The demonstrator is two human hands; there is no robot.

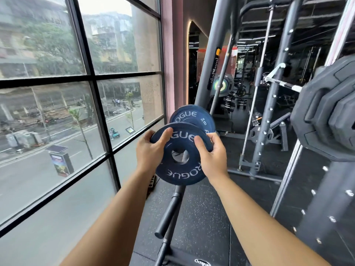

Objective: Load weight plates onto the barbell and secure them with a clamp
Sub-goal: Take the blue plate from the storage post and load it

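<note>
My left grip [151, 148] and right grip [211, 152] are clamped on opposite rims of a blue plate [180, 169], held upright just before a second blue plate [190, 117]. A barbell sleeve [169, 212] juts out below. The window frame [113, 169] is close on the left and a rack upright [272, 104] stands to the right.

Both hands up at chest height. Left hand [151, 148] and right hand [211, 154] grip opposite rims of a blue ROGUE plate [178, 175], thumbs across its face, centre hole towards the camera. A second blue plate [189, 117] sits just behind it, partly hidden. Black barbell sleeve [169, 212] slants below over speckled rubber floor [201, 217]. Window frame [90, 77] left; grey rack upright [269, 112] and stacked black plates [326, 112] right.
</note>
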